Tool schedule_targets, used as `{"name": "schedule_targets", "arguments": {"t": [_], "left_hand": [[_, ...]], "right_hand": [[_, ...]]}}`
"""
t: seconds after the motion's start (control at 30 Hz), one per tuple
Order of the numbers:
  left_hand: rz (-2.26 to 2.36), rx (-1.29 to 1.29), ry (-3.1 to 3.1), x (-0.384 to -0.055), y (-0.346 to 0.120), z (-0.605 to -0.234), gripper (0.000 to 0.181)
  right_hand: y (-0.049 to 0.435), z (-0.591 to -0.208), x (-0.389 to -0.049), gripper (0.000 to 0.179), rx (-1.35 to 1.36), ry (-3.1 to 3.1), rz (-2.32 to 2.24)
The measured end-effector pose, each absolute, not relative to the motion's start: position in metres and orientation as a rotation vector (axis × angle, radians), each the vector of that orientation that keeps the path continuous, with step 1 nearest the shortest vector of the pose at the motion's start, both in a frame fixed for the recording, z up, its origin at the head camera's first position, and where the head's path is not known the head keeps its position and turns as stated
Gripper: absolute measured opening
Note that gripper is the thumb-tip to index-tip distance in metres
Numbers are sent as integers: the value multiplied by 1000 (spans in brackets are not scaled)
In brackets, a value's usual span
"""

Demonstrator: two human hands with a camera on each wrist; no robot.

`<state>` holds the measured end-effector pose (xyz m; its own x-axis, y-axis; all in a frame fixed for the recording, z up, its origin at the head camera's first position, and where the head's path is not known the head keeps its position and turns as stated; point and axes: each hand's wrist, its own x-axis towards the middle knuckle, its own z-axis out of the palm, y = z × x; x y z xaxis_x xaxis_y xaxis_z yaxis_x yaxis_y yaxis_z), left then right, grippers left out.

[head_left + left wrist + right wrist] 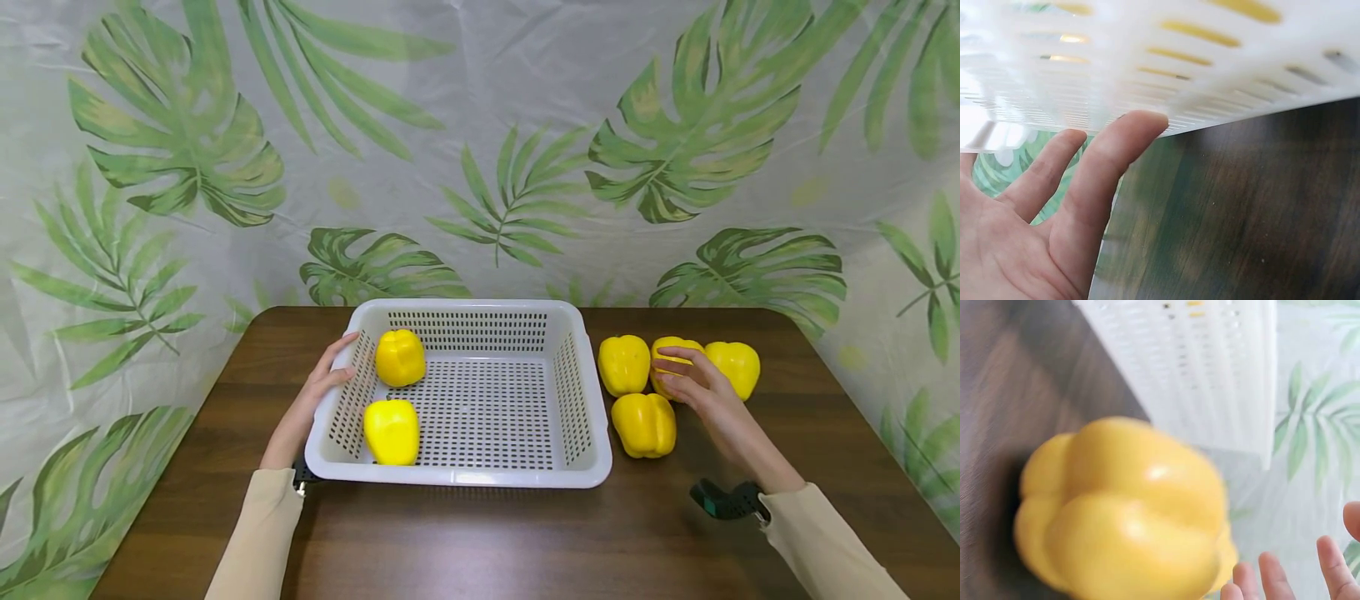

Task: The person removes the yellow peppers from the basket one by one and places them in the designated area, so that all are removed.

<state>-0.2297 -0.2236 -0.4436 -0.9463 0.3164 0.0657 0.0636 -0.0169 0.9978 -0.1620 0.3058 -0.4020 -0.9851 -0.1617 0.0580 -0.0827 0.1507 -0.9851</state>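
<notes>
"Nearest?"

"Two beige sleeves (pixel 258 533), reaching in low over a dark brown counter (pixel 450 550). At the cuffs, black wrist straps (pixel 727 500)."

"Then?"

"Front rim of a white perforated basket (pixel 457 477), left of centre on the counter. Inside, near the front left corner, a yellow bell pepper (pixel 392 433). Level with that, just outside the right wall, a loose pepper (pixel 644 425), large and blurred in the right wrist view."

"Hands?"

"Both released. Left hand (pixel 309 402) beside the basket, fingers extended, tips against the outer left side. Right hand (pixel 716 406) raised above the counter, fingers parted and loosely bent, nothing grasped."

"Close to what?"

"To the back row of three: left pepper (pixel 624 365), middle pepper (pixel 673 342), right pepper (pixel 738 367). Middle one partly hidden behind the fingers; touching or apart, impossible to tell. Also farther back, a second pepper in the basket (pixel 400 358), near the left wall."

"Farthest?"

"Pale cloth (pixel 517 50) behind the counter, printed with green leaves, gently creased."
</notes>
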Motion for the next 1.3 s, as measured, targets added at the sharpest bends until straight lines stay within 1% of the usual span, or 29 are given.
{"name": "schedule_targets", "arguments": {"t": [0.17, 0.5, 0.87, 1.3], "left_hand": [[2069, 394, 2071, -228, -223, -443, 54], [2090, 400, 2052, -229, -225, -442, 54], [2097, 417, 2042, -231, -223, -444, 54], [2066, 403, 2064, -227, -223, -442, 53]], "right_hand": [[290, -388, -169, 29, -322, 2274, -2022], [250, -368, -179, 29, -426, 2184, -1980], [205, -355, -189, 42, -440, 2102, -1886], [161, -351, -199, 42, -558, 2030, -1818]]}}
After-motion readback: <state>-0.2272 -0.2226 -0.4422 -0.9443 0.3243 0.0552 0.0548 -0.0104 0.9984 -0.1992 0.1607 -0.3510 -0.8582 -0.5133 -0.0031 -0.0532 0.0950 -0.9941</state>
